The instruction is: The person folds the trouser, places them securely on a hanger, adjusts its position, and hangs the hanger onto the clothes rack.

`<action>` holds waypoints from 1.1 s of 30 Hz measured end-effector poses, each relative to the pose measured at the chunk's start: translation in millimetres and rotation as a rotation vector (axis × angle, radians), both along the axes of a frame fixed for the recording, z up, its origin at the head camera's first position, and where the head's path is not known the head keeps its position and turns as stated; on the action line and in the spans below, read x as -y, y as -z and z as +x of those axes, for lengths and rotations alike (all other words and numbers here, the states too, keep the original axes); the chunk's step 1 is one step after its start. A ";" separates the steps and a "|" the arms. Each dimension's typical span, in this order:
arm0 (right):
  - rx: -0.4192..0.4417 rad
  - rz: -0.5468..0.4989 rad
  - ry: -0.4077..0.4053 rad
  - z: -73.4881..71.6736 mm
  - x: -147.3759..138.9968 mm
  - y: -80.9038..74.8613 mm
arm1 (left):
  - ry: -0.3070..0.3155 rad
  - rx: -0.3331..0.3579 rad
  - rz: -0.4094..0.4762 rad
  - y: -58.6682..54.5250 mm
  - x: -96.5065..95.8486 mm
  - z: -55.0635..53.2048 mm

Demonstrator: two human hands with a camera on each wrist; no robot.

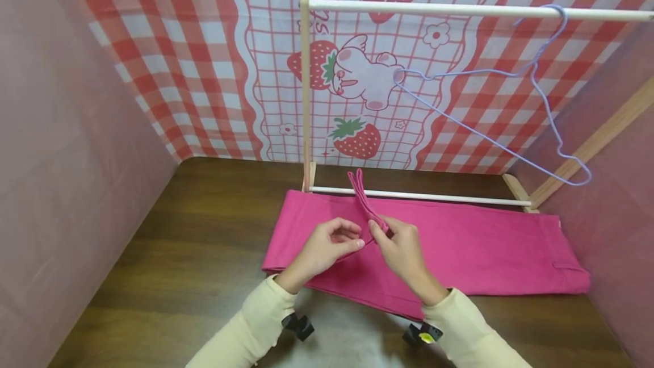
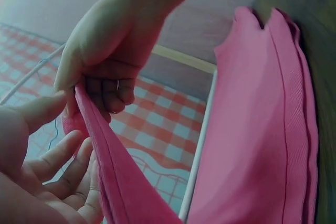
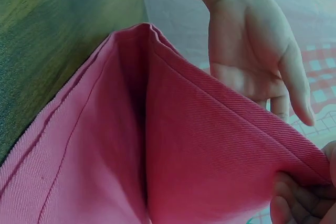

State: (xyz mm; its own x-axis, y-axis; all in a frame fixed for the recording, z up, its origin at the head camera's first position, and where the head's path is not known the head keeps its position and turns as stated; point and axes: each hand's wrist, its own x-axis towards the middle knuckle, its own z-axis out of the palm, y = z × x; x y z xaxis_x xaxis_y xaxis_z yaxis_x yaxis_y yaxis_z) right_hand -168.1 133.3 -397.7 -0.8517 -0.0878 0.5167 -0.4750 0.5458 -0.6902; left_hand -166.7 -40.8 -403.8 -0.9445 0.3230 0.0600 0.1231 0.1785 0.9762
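Hot-pink twill trousers (image 1: 485,249) lie folded lengthwise on a brown wood-grain table (image 1: 204,254), stretched from side to side just in front of a garment rack (image 1: 305,95). Near the left end, a layer of a leg is lifted, and its stitched hem (image 1: 365,200) stands up as a narrow doubled strip. A person's right hand (image 1: 403,247) pinches that hem between thumb and fingers. The left hand (image 1: 324,246) is just beside it, thumb and fingers apart and softly bent; whether they touch the cloth is hard to tell. Both arms wear cream sleeves (image 1: 250,317). Above, a lavender wire hanger (image 1: 534,64) hangs from the rack's white top rail (image 1: 434,8). Behind is a red-and-white gingham cloth (image 1: 179,61) printed with strawberries (image 1: 356,139) and a white rabbit-like figure (image 1: 365,75).
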 end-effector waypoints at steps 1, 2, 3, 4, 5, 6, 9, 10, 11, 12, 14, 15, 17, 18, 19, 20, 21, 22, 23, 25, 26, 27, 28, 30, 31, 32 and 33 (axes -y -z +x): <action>0.006 -0.008 0.008 -0.2 0.0 -0.4 | 0.015 -0.028 -0.033 -0.2 0.9 1.0; 0.012 -0.015 0.015 -0.5 -0.2 -0.8 | 0.029 -0.055 -0.068 -0.3 1.8 1.8; 0.016 -0.023 0.022 -0.6 -0.3 -1.4 | 0.039 -0.077 -0.102 -0.8 2.6 2.8; 0.020 -0.027 0.026 -0.8 -0.3 -2.4 | 0.048 -0.097 -0.136 -1.1 3.4 3.6; 0.025 -0.032 0.029 -1.2 -0.3 -3.2 | 0.055 -0.112 -0.167 -1.5 4.2 4.5; 0.031 -0.041 0.032 -1.6 -0.4 -4.0 | 0.058 -0.126 -0.197 -1.6 5.1 5.4; 0.043 -0.068 0.035 -2.9 -1.0 -6.5 | 0.046 -0.158 -0.273 -1.4 8.0 8.2; 0.048 -0.082 0.036 -3.4 -1.4 -7.1 | 0.037 -0.172 -0.302 -0.7 9.0 9.0; 0.052 -0.095 0.040 -3.7 -1.9 -7.7 | 0.026 -0.194 -0.329 0.6 10.0 9.6; 0.056 -0.108 0.043 -3.8 -2.4 -8.7 | 0.011 -0.222 -0.366 2.2 11.0 10.2; 0.067 -0.132 0.047 -3.4 -3.3 -10.7 | -0.023 -0.277 -0.441 5.9 13.2 11.3; 0.071 -0.141 0.051 -3.2 -3.8 -11.8 | -0.040 -0.304 -0.480 8.4 14.7 11.7; 0.079 -0.160 0.059 -2.5 -4.8 -14.0 | -0.072 -0.347 -0.550 13.0 18.4 12.2; 0.082 -0.168 0.066 -2.3 -5.4 -14.8 | -0.087 -0.363 -0.581 15.0 20.9 12.4; 0.085 -0.175 0.070 -2.3 -6.3 -15.3 | -0.100 -0.372 -0.601 16.4 23.7 12.5; 0.088 -0.179 0.074 -2.6 -7.4 -15.5 | -0.114 -0.378 -0.621 18.0 27.0 12.4; 0.089 -0.187 0.078 -2.9 -8.7 -15.6 | -0.128 -0.385 -0.635 19.0 30.6 12.3; 0.091 -0.195 0.083 -3.5 -10.1 -15.4 | -0.143 -0.393 -0.652 20.0 34.4 11.9; 0.092 -0.204 0.088 -3.8 -11.7 -15.3 | -0.157 -0.401 -0.666 20.7 38.3 11.9; 0.090 -0.212 0.100 -4.8 -15.4 -15.2 | -0.186 -0.412 -0.694 22.5 46.2 11.7; 0.088 -0.219 0.106 -5.5 -17.4 -15.2 | -0.197 -0.420 -0.708 23.4 50.0 12.0; 0.085 -0.223 0.115 -6.3 -19.6 -15.4 | -0.207 -0.429 -0.724 24.7 53.4 12.3; 0.083 -0.226 0.123 -7.1 -21.8 -15.7 | -0.216 -0.440 -0.742 26.1 56.5 12.8; 0.087 -0.228 0.135 -10.3 -26.4 -15.9 | -0.233 -0.468 -0.766 29.2 61.9 14.6; 0.096 -0.228 0.143 -11.9 -28.9 -15.0 | -0.243 -0.483 -0.780 31.1 64.1 16.1; 0.111 -0.230 0.151 -13.8 -31.4 -13.7 | -0.252 -0.503 -0.797 33.4 66.3 17.7; 0.128 -0.229 0.160 -15.7 -34.1 -11.6 | -0.262 -0.517 -0.817 35.5 68.3 19.0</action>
State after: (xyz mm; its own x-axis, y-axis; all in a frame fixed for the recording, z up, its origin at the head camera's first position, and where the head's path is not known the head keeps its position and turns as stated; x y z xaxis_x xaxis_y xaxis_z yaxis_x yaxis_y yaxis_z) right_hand -183.9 167.4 -386.1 -0.9047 0.1590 0.3952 -0.2970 0.4297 -0.8527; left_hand -147.6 -109.1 -439.4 -0.9124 0.2339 0.3358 0.3584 0.8527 0.3799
